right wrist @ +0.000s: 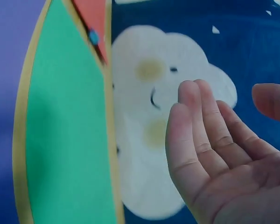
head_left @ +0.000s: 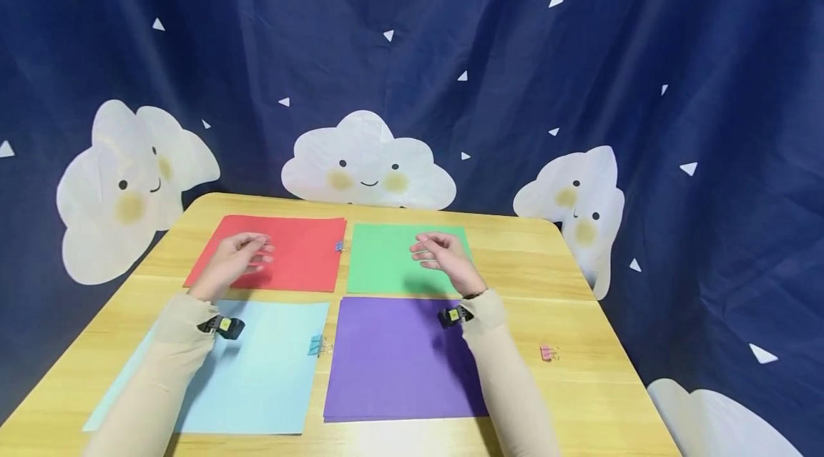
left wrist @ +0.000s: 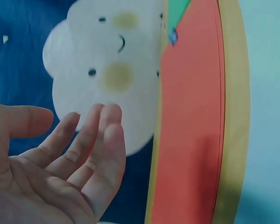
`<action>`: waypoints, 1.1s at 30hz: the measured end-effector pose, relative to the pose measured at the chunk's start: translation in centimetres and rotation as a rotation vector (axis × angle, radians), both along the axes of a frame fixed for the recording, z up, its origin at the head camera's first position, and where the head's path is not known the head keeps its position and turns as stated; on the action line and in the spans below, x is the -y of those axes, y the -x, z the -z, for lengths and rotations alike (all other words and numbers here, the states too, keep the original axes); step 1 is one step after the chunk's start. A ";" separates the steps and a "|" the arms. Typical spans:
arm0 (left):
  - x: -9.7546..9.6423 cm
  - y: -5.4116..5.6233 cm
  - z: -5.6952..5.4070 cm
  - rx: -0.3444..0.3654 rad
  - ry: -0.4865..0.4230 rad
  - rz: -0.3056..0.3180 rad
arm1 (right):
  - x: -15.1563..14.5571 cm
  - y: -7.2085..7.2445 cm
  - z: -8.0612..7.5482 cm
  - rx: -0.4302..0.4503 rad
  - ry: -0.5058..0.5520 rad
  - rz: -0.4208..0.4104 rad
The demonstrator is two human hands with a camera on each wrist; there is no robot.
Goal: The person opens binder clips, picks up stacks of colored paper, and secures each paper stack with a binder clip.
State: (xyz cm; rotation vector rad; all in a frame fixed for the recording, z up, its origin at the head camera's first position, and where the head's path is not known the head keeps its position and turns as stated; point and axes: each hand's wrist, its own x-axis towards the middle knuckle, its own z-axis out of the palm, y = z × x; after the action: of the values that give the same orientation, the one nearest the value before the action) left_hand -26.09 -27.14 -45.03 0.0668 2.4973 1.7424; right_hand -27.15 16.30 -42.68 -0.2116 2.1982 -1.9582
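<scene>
My left hand [head_left: 239, 260] hovers over the red paper [head_left: 299, 253], its fingers loosely bent and nothing between them. Over the green paper [head_left: 393, 257] is my right hand [head_left: 447, 257], likewise relaxed, with thumb and fingers apart in the right wrist view. A blue binder clip [head_left: 340, 247] sits at the right edge of the red sheets. Nearer me lie light blue paper [head_left: 257, 371] on the left and purple paper [head_left: 399, 364] on the right. A teal binder clip [head_left: 315, 345] is at the light blue paper's right edge.
A pink binder clip [head_left: 547, 352] lies on the wooden table [head_left: 579, 400] at the right. Behind the table hangs a dark blue curtain [head_left: 399, 78] with white clouds and triangles. Both forearms reach across the front sheets, each with a small camera on the wrist.
</scene>
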 end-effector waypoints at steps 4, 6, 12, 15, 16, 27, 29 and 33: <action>-1.9 -0.1 -0.4 0.022 -0.013 0.039 | -3.2 -1.5 -0.5 -0.076 -0.140 0.049; -2.8 -0.1 -0.4 0.034 -0.010 0.053 | -5.2 -2.3 -0.7 -0.108 -0.230 0.063; -4.3 0.5 -0.3 0.081 0.033 0.075 | -10.6 -4.3 -1.3 -0.146 -0.436 0.105; -5.0 1.3 -0.1 0.096 0.056 0.096 | -12.7 -5.2 -1.5 -0.155 -0.543 0.142; -5.4 1.7 0.0 0.101 0.056 0.101 | -13.3 -5.6 -1.5 -0.153 -0.591 0.162; -10.3 4.4 0.7 0.132 0.127 0.098 | -18.8 -8.8 -0.6 0.145 -0.920 0.165; -10.8 4.6 0.9 0.130 0.138 0.093 | -19.2 -8.9 -0.1 0.204 -0.909 0.139; -11.5 4.8 1.5 0.150 0.150 0.101 | -19.7 -9.2 1.2 0.258 -0.853 0.113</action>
State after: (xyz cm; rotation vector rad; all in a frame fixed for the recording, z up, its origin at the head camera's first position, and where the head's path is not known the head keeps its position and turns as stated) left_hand -30.85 -15.65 -46.51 0.0491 2.4606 1.4614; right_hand -17.95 35.98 -43.89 0.2776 2.6474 -0.8610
